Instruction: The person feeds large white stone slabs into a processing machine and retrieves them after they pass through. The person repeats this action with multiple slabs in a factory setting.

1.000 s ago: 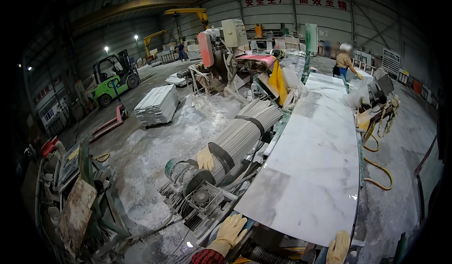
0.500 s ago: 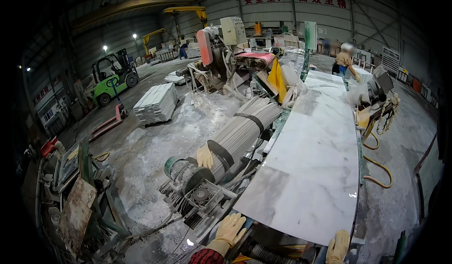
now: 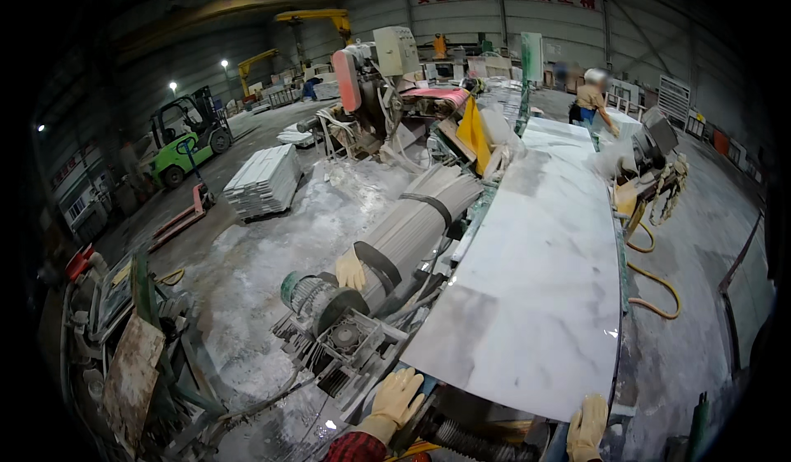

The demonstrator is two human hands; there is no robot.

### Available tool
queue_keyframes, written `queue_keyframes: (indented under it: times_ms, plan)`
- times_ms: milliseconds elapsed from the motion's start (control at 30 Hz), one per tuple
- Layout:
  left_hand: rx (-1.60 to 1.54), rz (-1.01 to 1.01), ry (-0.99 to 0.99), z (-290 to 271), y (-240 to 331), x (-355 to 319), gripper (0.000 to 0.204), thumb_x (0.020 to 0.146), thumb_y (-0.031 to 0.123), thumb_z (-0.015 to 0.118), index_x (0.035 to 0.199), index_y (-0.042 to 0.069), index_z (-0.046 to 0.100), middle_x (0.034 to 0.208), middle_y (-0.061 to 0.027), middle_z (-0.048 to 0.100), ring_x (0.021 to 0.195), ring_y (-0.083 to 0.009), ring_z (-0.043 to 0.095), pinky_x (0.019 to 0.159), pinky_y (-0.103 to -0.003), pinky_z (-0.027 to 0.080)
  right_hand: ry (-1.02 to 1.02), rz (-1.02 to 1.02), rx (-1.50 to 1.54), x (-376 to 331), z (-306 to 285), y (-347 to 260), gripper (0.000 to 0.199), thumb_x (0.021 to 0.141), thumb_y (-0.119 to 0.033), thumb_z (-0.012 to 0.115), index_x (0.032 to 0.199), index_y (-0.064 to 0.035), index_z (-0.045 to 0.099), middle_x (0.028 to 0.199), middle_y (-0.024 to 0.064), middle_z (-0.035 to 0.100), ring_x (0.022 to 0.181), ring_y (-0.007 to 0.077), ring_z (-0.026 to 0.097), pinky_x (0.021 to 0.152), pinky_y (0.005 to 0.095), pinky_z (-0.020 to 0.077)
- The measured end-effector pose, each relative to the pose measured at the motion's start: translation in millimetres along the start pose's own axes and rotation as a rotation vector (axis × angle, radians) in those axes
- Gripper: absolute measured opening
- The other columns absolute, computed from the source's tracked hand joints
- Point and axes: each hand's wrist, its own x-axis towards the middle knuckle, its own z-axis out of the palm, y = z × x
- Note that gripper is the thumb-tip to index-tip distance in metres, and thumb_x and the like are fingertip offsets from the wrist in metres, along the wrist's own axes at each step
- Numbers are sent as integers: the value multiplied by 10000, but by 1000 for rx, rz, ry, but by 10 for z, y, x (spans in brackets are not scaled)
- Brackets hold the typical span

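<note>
A long white marble slab (image 3: 527, 297) with grey veining stretches away from me along a machine bed. My left hand (image 3: 395, 398), in a cream rubber glove, rests beside the slab's near left corner with its fingers stretched out. It seems to lie on a bluish edge of the frame. At the near right corner, my right hand (image 3: 587, 426) wears a similar glove. Its fingers lie straight at the slab's edge, and the lower picture edge cuts off its wrist. A loose cream glove (image 3: 350, 270) hangs over the ribbed grey cover (image 3: 412, 229) left of the slab.
Left of the slab stands a motor (image 3: 311, 297); scrap panels (image 3: 133, 365) lean at lower left. A stone stack (image 3: 264, 183), pallet jack (image 3: 181, 217) and green forklift (image 3: 173, 162) stand beyond. Another person (image 3: 590, 103) works at the far right, near a yellow hose (image 3: 659, 307).
The whole view has shifted slightly, so everything sits a little further left and higher. Both hands keep their places by the slab.
</note>
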Motion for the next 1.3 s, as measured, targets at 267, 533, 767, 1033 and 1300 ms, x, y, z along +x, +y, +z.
queue_keyframes:
  times_ms: [267, 533, 767, 1033, 1300]
  plan:
    - [33, 23, 131, 153, -97, 281, 531, 1006, 268, 699, 1478, 46, 601, 1493, -280, 578, 1378, -494, 530, 1197, -575, 397, -7, 14, -61, 26, 130, 9, 466, 1003, -163, 635, 1429, 27, 642, 1486, 289, 620, 1457, 478, 521, 1281, 591, 335]
    - [-1, 103, 107, 297, -100, 844, 481, 975, 274, 719, 1400, 66, 634, 1429, -253, 598, 1289, -481, 561, 1106, -567, 443, -56, 31, -10, 213, -216, -273, 414, 935, -129, 650, 1309, 49, 667, 1366, 272, 645, 1299, 503, 572, 1161, 580, 444]
    - [40, 53, 91, 309, -77, 817, 455, 961, 285, 723, 1369, 102, 640, 1366, -219, 619, 1287, -472, 567, 1127, -569, 440, -67, 83, 67, 259, -216, -329, 389, 919, -70, 612, 1290, 39, 659, 1318, 291, 635, 1258, 534, 562, 1119, 601, 451]
    - [26, 32, 31, 272, -105, 827, 498, 926, 269, 748, 1382, 106, 636, 1428, -205, 602, 1314, -442, 560, 1139, -554, 439, -65, 45, 17, 215, -201, -330, 401, 928, -81, 596, 1314, 24, 632, 1367, 285, 607, 1260, 525, 557, 1102, 585, 464]
    - [-12, -14, 11, 255, -61, 760, 527, 974, 284, 730, 1461, 109, 627, 1526, -222, 580, 1411, -475, 531, 1232, -563, 385, -50, -2, -20, 94, -100, -167, 453, 966, -147, 602, 1382, 32, 619, 1452, 306, 585, 1312, 546, 538, 1139, 617, 439]
